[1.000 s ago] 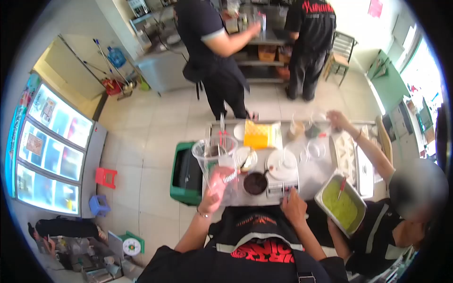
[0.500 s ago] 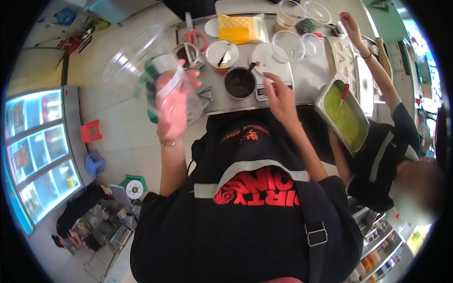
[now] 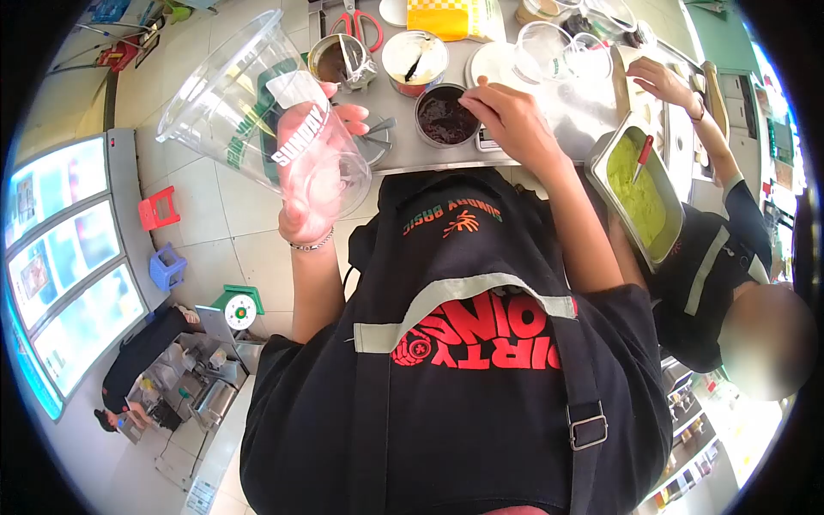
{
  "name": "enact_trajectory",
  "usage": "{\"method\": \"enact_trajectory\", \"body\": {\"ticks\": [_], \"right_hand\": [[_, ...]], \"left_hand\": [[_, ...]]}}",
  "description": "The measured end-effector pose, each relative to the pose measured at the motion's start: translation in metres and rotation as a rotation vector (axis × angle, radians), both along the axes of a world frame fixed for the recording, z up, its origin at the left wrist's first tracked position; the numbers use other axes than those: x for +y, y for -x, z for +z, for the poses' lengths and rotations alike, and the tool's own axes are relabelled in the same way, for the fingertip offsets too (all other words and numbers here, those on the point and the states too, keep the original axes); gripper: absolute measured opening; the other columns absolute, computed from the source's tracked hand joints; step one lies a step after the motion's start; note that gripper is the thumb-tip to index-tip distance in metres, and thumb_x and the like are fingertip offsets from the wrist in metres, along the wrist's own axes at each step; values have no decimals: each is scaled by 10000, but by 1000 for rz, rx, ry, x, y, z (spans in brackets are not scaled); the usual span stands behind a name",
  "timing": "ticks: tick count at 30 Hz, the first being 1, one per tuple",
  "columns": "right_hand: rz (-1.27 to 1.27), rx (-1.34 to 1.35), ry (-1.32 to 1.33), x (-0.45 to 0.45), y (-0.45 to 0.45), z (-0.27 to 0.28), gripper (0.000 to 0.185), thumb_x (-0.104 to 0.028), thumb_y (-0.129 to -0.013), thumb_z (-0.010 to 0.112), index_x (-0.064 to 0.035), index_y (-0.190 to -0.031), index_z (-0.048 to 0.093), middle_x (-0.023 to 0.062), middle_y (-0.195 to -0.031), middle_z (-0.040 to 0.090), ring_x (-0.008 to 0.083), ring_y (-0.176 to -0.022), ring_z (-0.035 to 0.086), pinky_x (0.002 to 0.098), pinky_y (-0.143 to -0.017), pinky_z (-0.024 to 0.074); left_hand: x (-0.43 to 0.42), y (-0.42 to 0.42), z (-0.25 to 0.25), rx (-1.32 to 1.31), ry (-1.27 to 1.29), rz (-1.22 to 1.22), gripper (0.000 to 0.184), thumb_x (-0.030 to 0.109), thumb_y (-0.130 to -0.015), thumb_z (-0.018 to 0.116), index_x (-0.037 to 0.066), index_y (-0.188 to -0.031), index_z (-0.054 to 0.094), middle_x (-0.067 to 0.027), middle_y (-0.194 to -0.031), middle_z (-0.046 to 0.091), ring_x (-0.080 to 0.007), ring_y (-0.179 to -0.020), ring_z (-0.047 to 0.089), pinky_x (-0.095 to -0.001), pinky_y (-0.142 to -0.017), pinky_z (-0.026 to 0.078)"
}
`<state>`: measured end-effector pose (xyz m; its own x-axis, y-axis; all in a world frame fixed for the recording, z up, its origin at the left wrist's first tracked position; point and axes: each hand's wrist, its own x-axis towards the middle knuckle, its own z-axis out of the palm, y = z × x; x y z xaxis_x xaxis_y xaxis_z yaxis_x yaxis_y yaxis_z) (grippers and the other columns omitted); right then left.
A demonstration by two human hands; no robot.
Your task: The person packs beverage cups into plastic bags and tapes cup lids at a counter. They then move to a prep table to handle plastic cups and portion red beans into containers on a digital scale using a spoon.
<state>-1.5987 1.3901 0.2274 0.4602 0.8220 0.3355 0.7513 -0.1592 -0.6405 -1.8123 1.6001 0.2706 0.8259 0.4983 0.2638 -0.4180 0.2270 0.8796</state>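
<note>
My left hand (image 3: 302, 202) is wrapped around a clear plastic cup (image 3: 225, 90) printed with "SUNDAY", held tilted with its mouth to the upper left. At the table's near edge stands a round pot of dark, glossy filling (image 3: 445, 118). Over the right rim of that pot, my right hand (image 3: 522, 124) pinches the handle of a spoon; the fingers hide most of it. Left of the pot are an open tin with a white top (image 3: 415, 57) and a metal cup (image 3: 336, 62) with a brownish content.
A co-worker on the right holds a metal tray of green paste (image 3: 637, 189) with a red-handled tool in it. Red scissors (image 3: 366, 30), a yellow packet (image 3: 446, 19), a scale (image 3: 491, 64) and clear tubs (image 3: 549, 51) stand on the steel table. Stools stand left.
My right hand has moved left to the spoon handle at the dark pot and closed on it. The cup in my left hand has shifted slightly. The co-worker's free hand has come lower.
</note>
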Motion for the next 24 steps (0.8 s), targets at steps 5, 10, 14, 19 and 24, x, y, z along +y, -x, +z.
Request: {"method": "enact_trajectory", "body": {"ticks": [5,10,14,19,24], "right_hand": [[-126,61,-16,-16,14,7,136,-101,-997,678,2,-1056,744,166,-905,709,336,-822,708,396,-749,545],[-185,229,37,-18,33,-9,157,-119,-1002,656,20,-1033,723,204,-894,701,413,-843,690,454,-745,540],[-346,408,104,-20,38,-5,214,-151,-1044,609,20,-1041,738,134,-762,674,228,-669,629,362,-643,494],[-526,571,165,-29,40,2,288,-203,-1079,562,8,-1040,754,19,-654,592,69,-588,508,276,-570,424],[-610,868,-62,-44,37,-7,338,-249,-1107,534,1,-1006,738,1,-676,616,63,-578,522,252,-551,407]], "left_hand": [[3,-1,-4,-3,20,3,1129,721,-715,774,37,-1533,401,-217,-1582,369,-386,-1293,558,-480,-1051,444],[4,-4,-1,-7,20,0,1117,708,-728,772,36,-1538,396,-228,-1583,377,-389,-1301,556,-473,-1056,444],[7,-10,2,4,26,-15,1113,701,-733,773,34,-1540,393,-232,-1585,386,-386,-1300,560,-473,-1057,450],[10,-19,4,0,17,-34,1107,698,-735,775,36,-1538,396,-225,-1587,388,-382,-1296,567,-472,-1059,454],[17,-27,5,-13,-2,-69,1104,695,-744,775,33,-1540,392,-218,-1589,390,-386,-1298,569,-469,-1061,458]]}}
